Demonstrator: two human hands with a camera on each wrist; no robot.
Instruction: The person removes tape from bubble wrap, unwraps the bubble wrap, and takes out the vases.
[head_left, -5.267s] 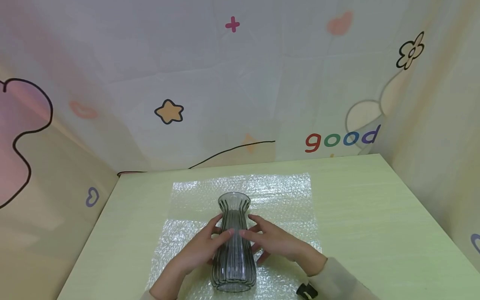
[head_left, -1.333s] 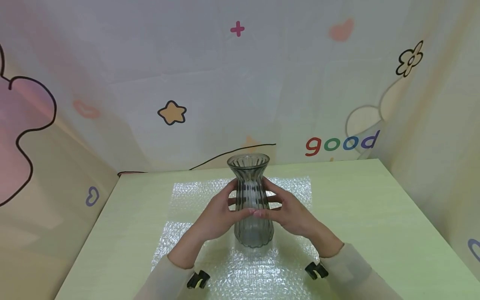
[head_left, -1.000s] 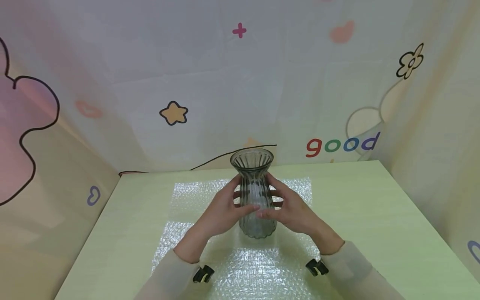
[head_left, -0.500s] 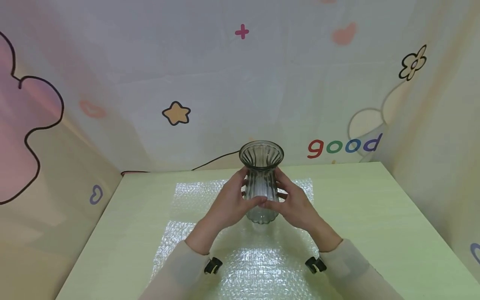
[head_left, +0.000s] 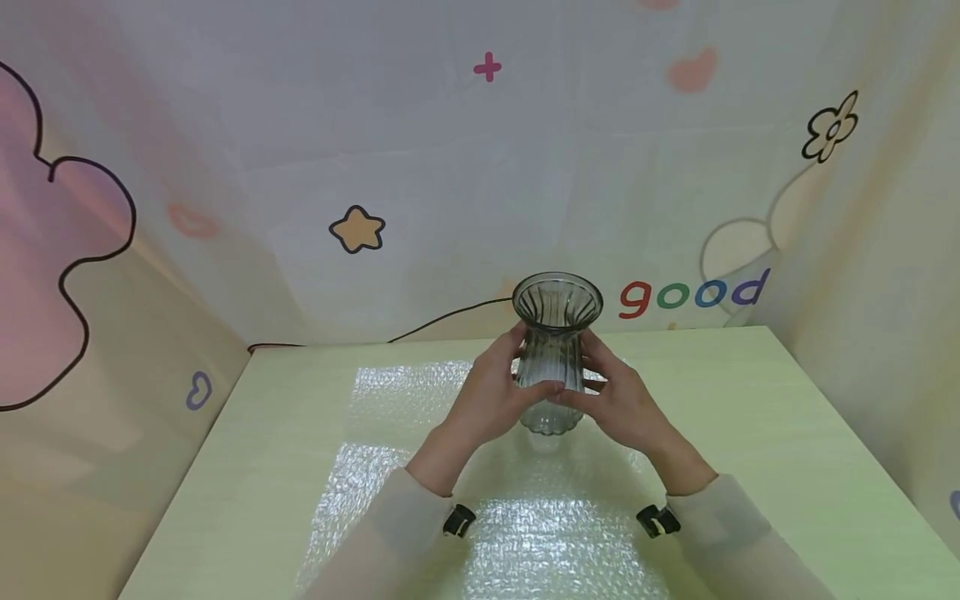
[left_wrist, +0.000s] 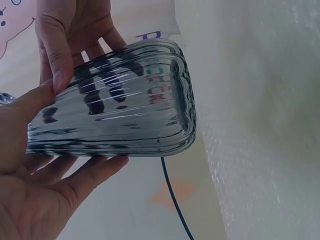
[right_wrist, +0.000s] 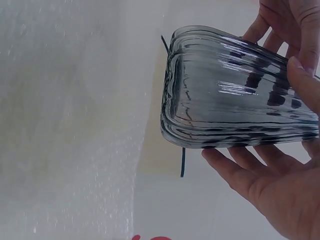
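Observation:
A ribbed, smoky grey glass vase (head_left: pixel 551 358) with a flared rim is held upright above the table, between both hands. On its left side my left hand (head_left: pixel 491 396) grips the body, thumb across the front and fingers around behind. My right hand (head_left: pixel 626 404) grips the opposite side the same way, and the two thumbs meet at the front. Both wrist views show the vase's scalloped base (left_wrist: pixel 182 97) apart from the sheet below. Fingers behind the glass show only as dark blurs through it.
Beneath the vase a sheet of clear bubble wrap (head_left: pixel 555 542) lies spread on the pale green table (head_left: pixel 787 467). A printed curtain (head_left: pixel 420 167) hangs behind and along both sides. Each sleeve has a small black clip (head_left: pixel 658 521) near the cuff.
The vase first lay on the bubble wrap with the hands around it. Both hands have lifted it upright, and it has kept moving up, away and to the right.

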